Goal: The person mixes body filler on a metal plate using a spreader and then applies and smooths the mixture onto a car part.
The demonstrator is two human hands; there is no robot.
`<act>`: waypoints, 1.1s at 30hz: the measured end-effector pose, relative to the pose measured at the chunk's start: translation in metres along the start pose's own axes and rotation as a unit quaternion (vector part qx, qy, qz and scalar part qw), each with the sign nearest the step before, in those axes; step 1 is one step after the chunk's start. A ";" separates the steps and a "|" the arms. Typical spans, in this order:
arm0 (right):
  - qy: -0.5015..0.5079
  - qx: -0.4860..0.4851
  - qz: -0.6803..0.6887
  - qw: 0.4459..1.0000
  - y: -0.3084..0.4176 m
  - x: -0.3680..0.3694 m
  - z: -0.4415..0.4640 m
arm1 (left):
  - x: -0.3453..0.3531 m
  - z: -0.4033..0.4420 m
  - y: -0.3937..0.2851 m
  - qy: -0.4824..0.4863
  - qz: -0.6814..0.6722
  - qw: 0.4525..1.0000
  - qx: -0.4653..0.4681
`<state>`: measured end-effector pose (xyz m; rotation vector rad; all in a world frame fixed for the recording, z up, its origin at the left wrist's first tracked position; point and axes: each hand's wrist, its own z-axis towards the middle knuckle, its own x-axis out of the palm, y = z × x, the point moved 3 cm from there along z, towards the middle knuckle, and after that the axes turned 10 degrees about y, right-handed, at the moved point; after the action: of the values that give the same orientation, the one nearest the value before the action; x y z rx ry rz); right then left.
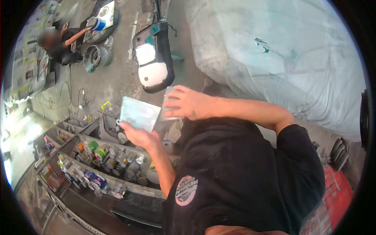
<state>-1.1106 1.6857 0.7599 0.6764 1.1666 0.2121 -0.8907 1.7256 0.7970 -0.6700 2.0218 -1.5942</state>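
Note:
My left hand (141, 135) is closed on the lower edge of a square, pale blue-white mixing board (139, 112), with whitish smears on its face. A small ring shows at the board's left corner, near my thumb. My right hand (188, 102) holds a flat, grey, rectangular spreader (167, 112), fingers laid across its face. The spreader is just right of the board; whether their edges touch I cannot tell. Beyond both hands is a dark car door panel (166, 58) with white patches on its surface.
Left of me, a shelf rack (129, 186) carries many cans and bottles (101, 153). A person (62, 47) at the upper left reaches to a blue-banded can (96, 24), near a bucket (102, 55). Plastic sheeting (274, 66) covers a large form at right.

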 end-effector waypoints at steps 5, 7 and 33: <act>-0.063 0.014 0.156 0.986 -0.002 -0.021 0.005 | -0.014 0.018 -0.010 -0.006 -0.060 0.997 0.053; -0.127 -0.075 0.214 0.966 0.025 -0.059 0.019 | -0.016 0.017 0.008 0.081 -0.085 0.992 -0.044; 0.006 -0.049 0.012 0.999 0.040 0.002 0.043 | -0.034 -0.026 0.005 -0.059 -0.048 0.997 -0.012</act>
<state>-1.0635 1.7016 0.7921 0.6037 1.1524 0.2911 -0.8815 1.7673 0.7997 -0.8603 1.9520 -1.5476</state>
